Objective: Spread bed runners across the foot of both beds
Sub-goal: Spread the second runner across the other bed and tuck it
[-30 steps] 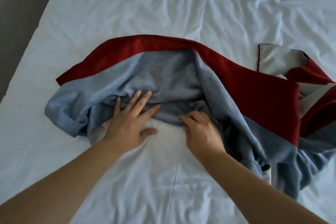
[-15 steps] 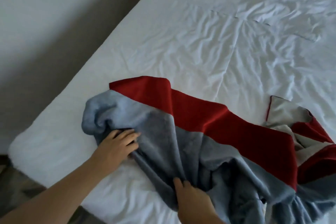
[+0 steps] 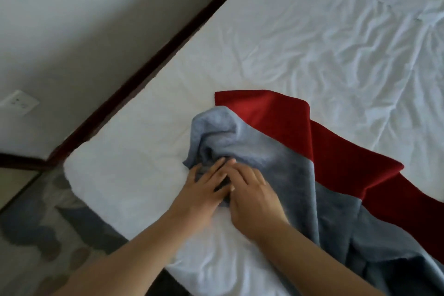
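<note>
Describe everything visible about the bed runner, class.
The bed runner is soft, plush-looking cloth, grey-blue with a broad red band along its far edge. It lies rumpled and unspread on the white sheet near the bed's corner, its end bunched. The left hand and right hand rest on that bunched end.

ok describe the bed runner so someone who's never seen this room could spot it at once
On the white bed by the wall, near its corner, lies the bed runner, a rumpled long cloth bunched where the left hand and right hand touch it. Unlike the plain white around it, it is grey with a deep red band along its far edge.
</note>
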The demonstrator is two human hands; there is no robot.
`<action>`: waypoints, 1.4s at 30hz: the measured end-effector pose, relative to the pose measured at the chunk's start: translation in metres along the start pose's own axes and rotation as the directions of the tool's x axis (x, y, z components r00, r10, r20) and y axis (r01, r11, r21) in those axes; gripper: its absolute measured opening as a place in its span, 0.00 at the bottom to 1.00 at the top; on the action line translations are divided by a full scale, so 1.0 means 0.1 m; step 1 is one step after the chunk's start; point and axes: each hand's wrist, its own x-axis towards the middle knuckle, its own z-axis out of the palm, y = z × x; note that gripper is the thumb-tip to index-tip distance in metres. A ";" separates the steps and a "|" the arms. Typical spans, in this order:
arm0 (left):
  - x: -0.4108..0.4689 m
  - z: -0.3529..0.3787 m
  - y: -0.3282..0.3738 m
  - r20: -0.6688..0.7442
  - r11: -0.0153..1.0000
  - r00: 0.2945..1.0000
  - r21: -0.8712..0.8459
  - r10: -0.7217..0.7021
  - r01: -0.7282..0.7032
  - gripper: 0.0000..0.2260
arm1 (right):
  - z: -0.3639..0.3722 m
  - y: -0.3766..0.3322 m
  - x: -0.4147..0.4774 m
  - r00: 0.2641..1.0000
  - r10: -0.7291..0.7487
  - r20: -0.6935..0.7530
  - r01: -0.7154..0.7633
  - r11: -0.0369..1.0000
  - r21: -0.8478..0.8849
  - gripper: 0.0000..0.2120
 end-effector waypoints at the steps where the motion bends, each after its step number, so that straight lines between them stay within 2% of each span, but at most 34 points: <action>1: 0.02 -0.02 -0.15 -0.037 0.998 0.997 0.013 0.069 -0.068 0.18 | 0.00 -0.08 0.14 1.000 0.014 0.005 -0.014 1.000 -0.012 0.28; 4: 0.09 -0.21 -0.70 -0.122 0.977 0.970 0.073 0.208 -0.200 0.16 | -0.03 -0.34 0.52 0.998 0.059 -0.011 -0.059 0.998 -0.004 0.31; 7: 0.10 -0.53 -1.50 -0.167 0.978 0.966 0.095 0.198 -0.184 0.17 | -0.04 -0.47 0.88 0.993 0.097 -0.061 -0.098 0.995 -0.011 0.30; 9: 0.03 -0.81 -2.18 -0.170 0.988 0.976 0.094 0.135 -0.120 0.18 | 0.00 -0.56 1.17 0.992 0.113 -0.049 -0.115 0.993 -0.036 0.31; 12: -0.09 -1.17 -3.04 -0.142 0.982 0.989 0.191 0.033 -0.006 0.23 | 0.09 -0.75 1.57 0.996 0.081 -0.045 -0.084 0.993 -0.077 0.28; 14: -0.12 -1.28 -3.43 -0.113 0.972 0.993 0.224 -0.045 0.069 0.30 | 0.19 -0.87 1.80 0.999 0.033 -0.026 -0.035 0.995 -0.095 0.27; 17: -0.21 -1.24 -3.77 -0.080 0.965 0.982 0.188 -0.172 0.184 0.34 | 0.35 -1.01 2.01 0.998 -0.017 0.057 0.024 0.992 -0.124 0.27; 19: -0.33 -1.12 -3.84 -0.028 0.968 0.981 0.164 -0.190 0.192 0.36 | 0.38 -1.08 2.09 0.991 -0.016 0.129 0.031 0.993 -0.117 0.26; 21: -0.48 -0.96 -3.76 0.086 0.967 0.976 0.180 -0.199 0.181 0.41 | 0.32 -1.14 2.14 0.991 -0.007 0.132 0.016 0.998 -0.068 0.24; 23: -0.56 -0.84 -3.62 0.202 0.974 0.962 0.172 -0.184 0.151 0.45 | 0.19 -1.17 2.20 1.000 0.011 0.018 -0.011 1.000 -0.027 0.19; 24: -0.56 -0.79 -3.54 0.218 0.986 0.965 0.121 -0.143 0.118 0.43 | 0.11 -1.17 2.25 0.997 0.024 -0.069 -0.025 1.000 -0.011 0.16; 25: -0.53 -0.76 -3.44 0.186 0.996 0.978 0.026 -0.093 0.090 0.37 | 0.03 -1.17 2.32 0.987 0.048 -0.153 -0.045 0.999 0.017 0.14; 27: -0.31 -0.72 -3.25 0.033 0.974 0.998 -0.220 -0.054 0.060 0.28 | -0.14 -1.15 2.53 0.956 0.110 -0.271 -0.089 0.992 0.087 0.11; 28: -0.14 -0.73 -3.15 -0.041 0.945 0.995 -0.319 -0.086 0.069 0.28 | -0.22 -1.14 2.66 0.945 0.127 -0.302 -0.101 0.990 0.102 0.10; 30: 0.24 -0.75 -3.03 -0.103 0.906 0.973 -0.397 -0.206 0.149 0.27 | -0.35 -1.14 2.94 0.940 0.133 -0.315 -0.114 0.990 0.078 0.12; 32: 0.59 -0.75 -3.00 -0.082 0.880 0.929 -0.362 -0.360 0.309 0.26 | -0.43 -1.13 3.22 0.958 0.146 -0.246 -0.152 0.988 -0.006 0.18; 35: 0.94 -0.67 -3.11 0.101 0.772 0.823 -0.296 -0.560 0.562 0.32 | -0.45 -1.14 3.57 0.956 0.293 0.015 -0.284 0.937 -0.204 0.32; 37: 1.01 -0.59 -3.16 0.182 0.721 0.770 -0.272 -0.611 0.637 0.33 | -0.42 -1.14 3.70 0.922 0.367 0.122 -0.325 0.906 -0.269 0.33; 38: 0.99 -0.57 -3.16 0.165 0.728 0.773 -0.263 -0.612 0.633 0.29 | -0.41 -1.15 3.72 0.913 0.384 0.135 -0.343 0.905 -0.253 0.29; 40: 0.89 -0.56 -3.14 -0.008 0.780 0.807 -0.266 -0.590 0.567 0.20 | -0.38 -1.18 3.72 0.916 0.392 0.085 -0.376 0.913 -0.158 0.21; 42: 0.80 -0.60 -3.14 -0.172 0.801 0.795 -0.295 -0.582 0.522 0.18 | -0.39 -1.27 3.74 0.935 0.339 -0.106 -0.339 0.941 0.015 0.18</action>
